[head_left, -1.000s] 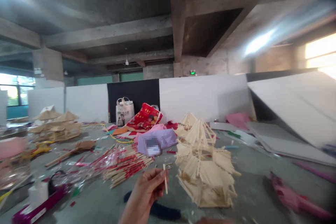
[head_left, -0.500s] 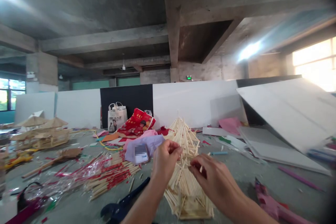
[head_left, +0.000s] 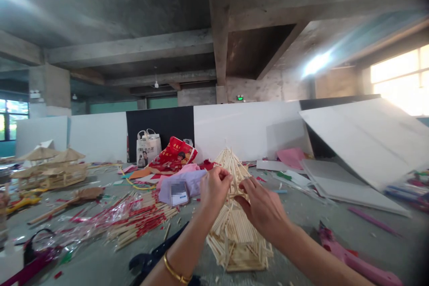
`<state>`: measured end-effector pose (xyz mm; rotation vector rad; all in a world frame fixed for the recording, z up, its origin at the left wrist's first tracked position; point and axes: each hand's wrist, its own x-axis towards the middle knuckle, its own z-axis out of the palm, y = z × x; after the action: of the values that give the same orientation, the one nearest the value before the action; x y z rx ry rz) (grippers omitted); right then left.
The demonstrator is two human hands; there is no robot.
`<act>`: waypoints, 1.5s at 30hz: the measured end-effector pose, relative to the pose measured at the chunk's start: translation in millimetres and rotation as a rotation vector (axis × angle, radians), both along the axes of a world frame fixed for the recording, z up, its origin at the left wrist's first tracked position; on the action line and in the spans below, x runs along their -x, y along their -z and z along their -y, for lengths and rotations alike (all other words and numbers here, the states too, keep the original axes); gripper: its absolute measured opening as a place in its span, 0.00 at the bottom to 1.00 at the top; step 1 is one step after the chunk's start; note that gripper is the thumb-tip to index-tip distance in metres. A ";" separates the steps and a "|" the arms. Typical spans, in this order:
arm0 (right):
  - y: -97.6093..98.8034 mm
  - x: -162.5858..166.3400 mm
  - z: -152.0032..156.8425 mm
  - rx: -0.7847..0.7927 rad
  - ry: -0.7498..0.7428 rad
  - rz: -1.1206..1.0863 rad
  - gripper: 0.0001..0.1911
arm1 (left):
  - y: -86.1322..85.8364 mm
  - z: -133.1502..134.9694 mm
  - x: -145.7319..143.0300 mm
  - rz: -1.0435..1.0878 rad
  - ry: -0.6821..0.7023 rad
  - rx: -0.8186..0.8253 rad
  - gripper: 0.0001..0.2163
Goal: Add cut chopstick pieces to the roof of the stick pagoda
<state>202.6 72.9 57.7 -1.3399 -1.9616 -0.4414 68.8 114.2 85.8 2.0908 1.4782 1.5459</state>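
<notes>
A tiered model building [head_left: 239, 232] made of pale thin wooden sticks stands in front of me, with a pointed stick roof at its far end. My left hand [head_left: 214, 190] is at the left of its upper part, thumb and fingertips pinched together. Whatever lies in that pinch is too small to make out. On the other side, my right hand [head_left: 263, 203] is bent close against the upper tier. Its thumb and forefinger are apart, with part of the model showing between them, and I see nothing held there. Both hands hide some of the middle tiers.
Red-tipped sticks [head_left: 140, 225] and clear wrappers lie left, near a phone [head_left: 179, 193] on lilac cloth. Dark-handled pliers [head_left: 147, 261] sit by my left forearm, and a pink glue gun [head_left: 348, 250] lies right. Finished stick pavilions [head_left: 63, 170] stand far left; white boards [head_left: 348, 183] lean at right.
My right hand has moved up and slightly forward along the model, and its thumb and forefinger have parted. My left hand has risen a little, still pinched. The view has shifted slightly.
</notes>
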 end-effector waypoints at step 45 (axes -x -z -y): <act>-4.3 7.4 -12.7 0.014 0.103 0.092 0.04 | 8.2 0.8 -7.0 -0.174 -0.071 -0.112 0.06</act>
<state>195.2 85.6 62.0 -1.4574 -1.9798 -0.5479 75.8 113.5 77.6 2.3132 1.5716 1.5390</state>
